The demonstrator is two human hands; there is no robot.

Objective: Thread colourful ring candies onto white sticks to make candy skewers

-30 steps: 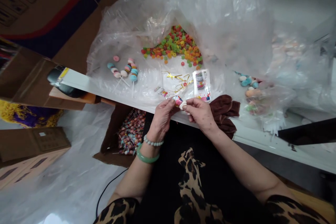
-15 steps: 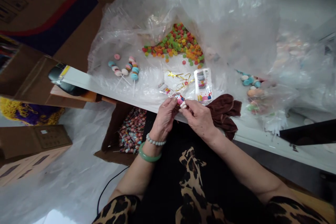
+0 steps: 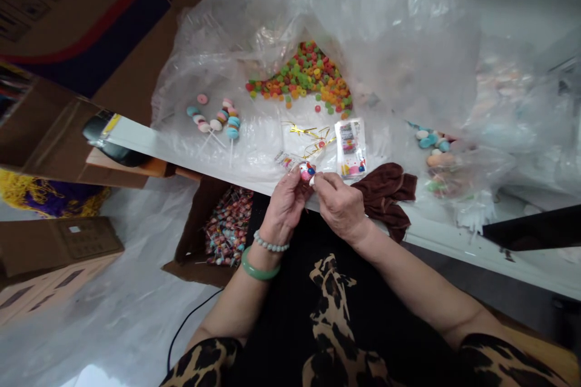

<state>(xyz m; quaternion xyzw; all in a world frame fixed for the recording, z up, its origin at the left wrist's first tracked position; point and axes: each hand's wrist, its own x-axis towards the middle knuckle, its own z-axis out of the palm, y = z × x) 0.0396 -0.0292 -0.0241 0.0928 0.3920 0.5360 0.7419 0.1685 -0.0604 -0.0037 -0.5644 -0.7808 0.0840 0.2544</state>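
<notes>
A small printed candy wrapper [image 3: 307, 171], white with pink and blue, is pinched between the thumb and fingers of my left hand [image 3: 288, 196] at the table's front edge. My right hand [image 3: 341, 202] is closed at the wrapper's lower end, where a small white bit shows; its exact kind is hidden by the fingers. Just beyond my hands lie a clear printed wrapper [image 3: 285, 160] and some gold twist ties [image 3: 303, 129]. A stack of flat printed wrappers [image 3: 351, 148] rests to the right. Brown gloves [image 3: 385, 193] lie beside my right hand.
Colourful ring candies [image 3: 313, 75] spill from a large clear plastic bag [image 3: 385, 30]. Candy sticks [image 3: 232, 124] with pastel rings lie at left. Below the table edge, a cardboard box [image 3: 188, 248] holds many wrapped candies. More bagged pastel candies [image 3: 434, 142] are at right.
My right hand has turned and its fingers have curled in more tightly at the wrapper's lower end. The wrapper has tilted and shifted slightly left. Other things stay put.
</notes>
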